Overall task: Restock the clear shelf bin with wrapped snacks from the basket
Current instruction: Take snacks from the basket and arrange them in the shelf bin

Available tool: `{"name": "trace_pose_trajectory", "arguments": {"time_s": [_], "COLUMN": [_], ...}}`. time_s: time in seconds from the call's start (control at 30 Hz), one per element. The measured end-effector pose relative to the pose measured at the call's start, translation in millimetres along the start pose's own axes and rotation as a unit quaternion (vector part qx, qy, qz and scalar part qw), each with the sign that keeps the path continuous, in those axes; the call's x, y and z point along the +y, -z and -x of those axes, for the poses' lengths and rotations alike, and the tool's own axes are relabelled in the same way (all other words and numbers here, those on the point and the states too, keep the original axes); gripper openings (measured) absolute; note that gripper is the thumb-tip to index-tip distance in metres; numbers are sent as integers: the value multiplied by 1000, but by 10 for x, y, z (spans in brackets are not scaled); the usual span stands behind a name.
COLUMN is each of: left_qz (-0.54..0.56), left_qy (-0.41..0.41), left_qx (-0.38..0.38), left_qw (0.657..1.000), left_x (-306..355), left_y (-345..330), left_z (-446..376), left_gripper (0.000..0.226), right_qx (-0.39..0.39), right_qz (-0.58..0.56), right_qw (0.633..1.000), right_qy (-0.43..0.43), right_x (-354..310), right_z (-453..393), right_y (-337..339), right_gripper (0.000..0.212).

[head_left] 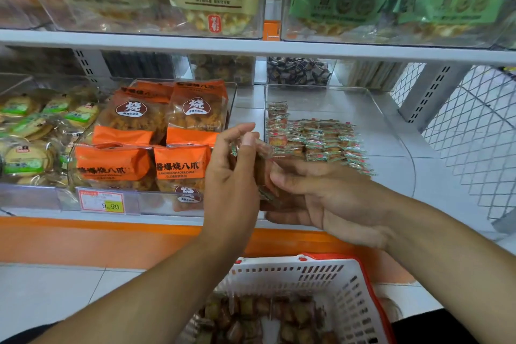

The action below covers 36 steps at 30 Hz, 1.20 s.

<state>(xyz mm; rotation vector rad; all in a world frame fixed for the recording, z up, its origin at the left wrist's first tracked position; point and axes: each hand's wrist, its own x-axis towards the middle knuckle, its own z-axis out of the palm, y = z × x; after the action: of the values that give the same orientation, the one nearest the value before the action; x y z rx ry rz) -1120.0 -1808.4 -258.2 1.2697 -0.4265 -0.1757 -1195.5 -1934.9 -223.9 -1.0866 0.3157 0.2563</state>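
Observation:
A clear shelf bin (391, 109) stands on the lower shelf at centre right, with rows of small red-and-green wrapped snacks (321, 138) laid along its left half. In front of the bin's near left corner, my left hand (231, 176) and my right hand (315, 198) meet around a small stack of brownish wrapped snacks (264, 173). Fingers of both hands are curled round that stack. Below them a white basket with a red rim (343, 288) holds several more brown wrapped snacks (259, 318).
Left of the bin, another clear bin holds orange snack bags (156, 134), with a price tag (102, 201) on its front. Green-labelled round cakes (30, 131) lie further left. An upper shelf (251, 45) with large bags overhangs. A wire mesh panel (474, 134) stands at right.

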Motion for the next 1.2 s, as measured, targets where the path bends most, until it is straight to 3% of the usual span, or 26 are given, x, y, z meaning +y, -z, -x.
{"name": "trace_pose_trajectory", "arguments": {"time_s": [0.1, 0.33, 0.5, 0.6, 0.77, 0.9, 1.0, 1.1, 1.2], "left_qz": [-6, 12, 82, 157, 178, 141, 66, 1, -59], "left_qy": [9, 21, 97, 154, 223, 162, 94, 92, 78], "left_qx": [-5, 40, 51, 22, -44, -26, 22, -39, -108], "left_qw": [1000, 999, 991, 975, 957, 976, 993, 995, 989], "left_x": [0, 34, 93, 133, 113, 152, 198, 154, 71], "left_y": [0, 33, 45, 45, 58, 117, 221, 243, 216], "left_z": [13, -6, -98, -114, -97, -175, -301, -270, -171], "left_gripper": [30, 25, 29, 39, 39, 31, 24, 32, 31], "right_qx": [6, -32, 5, 9, -31, -25, -36, -54, -58], "right_qz": [-40, -33, -40, -46, -17, 23, 28, 34, 77], "right_qw": [999, 998, 999, 999, 999, 999, 998, 994, 992], "right_qy": [-19, -47, -12, -3, -1, -9, 43, 87, 76], "right_x": [20, 59, 78, 67, 84, 24, -119, -190, -122], "right_z": [5, -23, -63, -68, -50, -33, 19, 33, -2], "right_y": [4, 12, 7, -6, -7, 82, 203, 265, 276], "right_gripper": [37, 17, 43, 40, 40, 51, 55, 51, 49]}}
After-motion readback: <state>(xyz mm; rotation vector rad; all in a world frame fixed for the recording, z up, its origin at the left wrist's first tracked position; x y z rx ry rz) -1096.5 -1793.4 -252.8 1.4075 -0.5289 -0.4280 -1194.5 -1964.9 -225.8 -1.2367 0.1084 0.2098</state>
